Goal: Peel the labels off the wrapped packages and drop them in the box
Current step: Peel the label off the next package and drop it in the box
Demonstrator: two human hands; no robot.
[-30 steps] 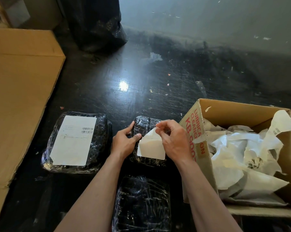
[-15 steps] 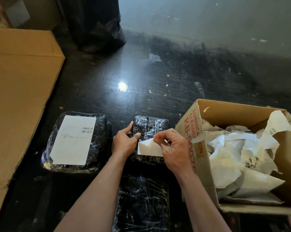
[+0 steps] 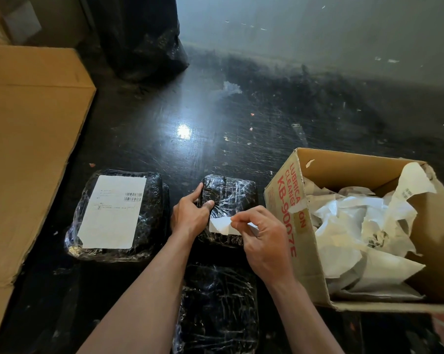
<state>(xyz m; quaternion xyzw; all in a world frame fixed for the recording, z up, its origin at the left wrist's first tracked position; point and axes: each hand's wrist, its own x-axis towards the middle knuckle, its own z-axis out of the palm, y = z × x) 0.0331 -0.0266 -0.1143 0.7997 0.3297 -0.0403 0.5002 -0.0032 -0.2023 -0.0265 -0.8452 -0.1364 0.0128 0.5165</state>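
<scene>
A small black wrapped package (image 3: 231, 195) lies on the dark floor in the middle. My left hand (image 3: 190, 215) grips its left edge, thumb on top. My right hand (image 3: 264, 238) pinches a white label (image 3: 220, 225) that is folded back low over the package's near part; whether it still sticks there I cannot tell. To the left lies a bigger wrapped package (image 3: 154, 200) with a full white label (image 3: 113, 210) on top. A third wrapped package (image 3: 218, 307) with no label lies between my forearms. The open cardboard box (image 3: 287, 200) at right holds several crumpled white labels.
A large flat sheet of cardboard (image 3: 29, 149) covers the floor at left. A black plastic bag (image 3: 144, 37) stands at the back beside a grey wall. Small paper scraps dot the dark shiny floor.
My right hand has drawn the label down and toward me, from the package's far edge to its near part. More of the black wrap now shows. My left hand stays on the left edge.
</scene>
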